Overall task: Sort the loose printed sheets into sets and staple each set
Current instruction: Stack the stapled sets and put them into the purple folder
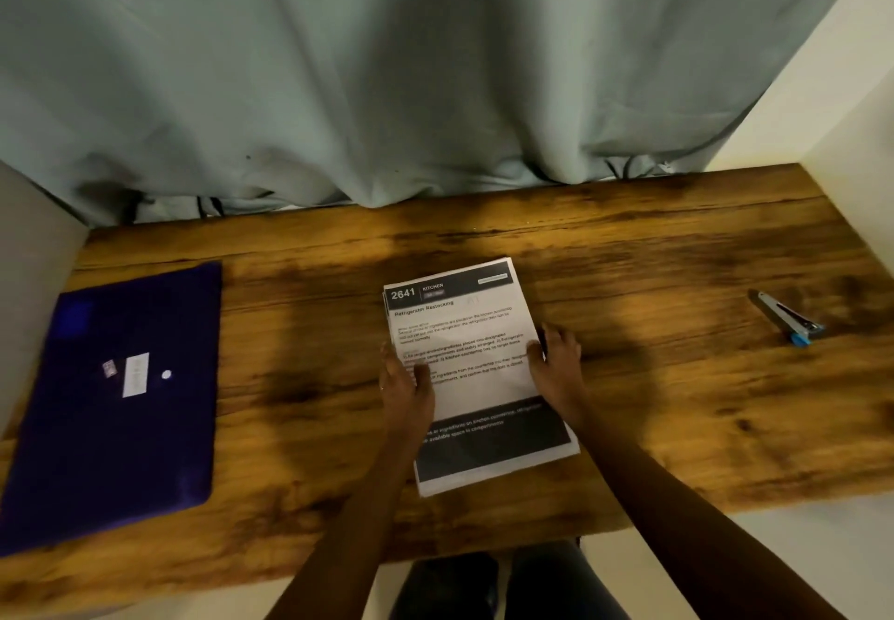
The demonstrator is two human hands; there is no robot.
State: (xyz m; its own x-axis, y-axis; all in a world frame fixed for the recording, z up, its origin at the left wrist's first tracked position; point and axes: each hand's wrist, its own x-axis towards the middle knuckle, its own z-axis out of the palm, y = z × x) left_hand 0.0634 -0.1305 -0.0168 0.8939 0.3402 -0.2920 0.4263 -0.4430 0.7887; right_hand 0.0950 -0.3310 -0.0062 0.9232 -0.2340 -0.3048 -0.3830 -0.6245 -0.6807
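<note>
The stack of printed sheets (pixel 471 329) lies near the middle of the wooden table (pixel 653 401), slightly askew, its top edge tilted toward 1 o'clock. The uppermost sheet has a dark header band reading "2641 KITCHEN" and a second dark band near its bottom edge (the smaller print is too blurred to read fully).

The person's left hand (pixel 406 384) sits at the stack's 9 o'clock edge, thumb laid over the top sheet and fingers running along the paper's side. Whether those fingers reach under the sheets and pinch them cannot be told. The right hand (pixel 556 360) is at the 3 o'clock edge, its fingers bent around the side of the stack and the thumb resting on the top sheet, so it grips the paper there.

Well apart from the stack, at 3 o'clock, a stapler (pixel 786 317) with a blue end lies on the bare wood, untouched. At 9 o'clock, also well apart, a dark blue folder (pixel 121 401) lies flat with a white label (pixel 136 374) on its cover. At 12 o'clock a grey-green curtain (pixel 387 63) hangs down to the table's far edge.
</note>
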